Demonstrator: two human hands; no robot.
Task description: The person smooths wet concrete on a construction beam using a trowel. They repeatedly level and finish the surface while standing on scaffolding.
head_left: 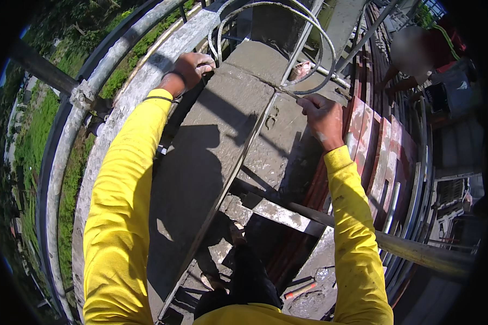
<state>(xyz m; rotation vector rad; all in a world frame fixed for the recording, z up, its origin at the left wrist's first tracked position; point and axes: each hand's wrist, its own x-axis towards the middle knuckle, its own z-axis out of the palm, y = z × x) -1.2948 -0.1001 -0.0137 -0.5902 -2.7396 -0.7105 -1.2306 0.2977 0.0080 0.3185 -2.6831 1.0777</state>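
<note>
A thin cord (249, 76) stretches across wet grey concrete (228, 103), along a dark line in its surface. My right hand (324, 118) is closed in a pinch on the cord's near right end, beside a long straight edge strip (244, 146) that runs lengthwise along the concrete. At the far left side, my left hand (191, 69) is closed at the other end of the cord; its fingertips are partly hidden. Both hands are smeared with cement. Two small hook-shaped bits (272, 118) lie on the concrete just left of my right hand.
A looped grey cable (331, 49) hangs over the far end. Metal scaffold pipes (59, 179) run along the left, above a green drop. Reddish boards (371, 146) are stacked at right, where another person (417, 54) bends. An orange-handled tool (301, 290) lies below.
</note>
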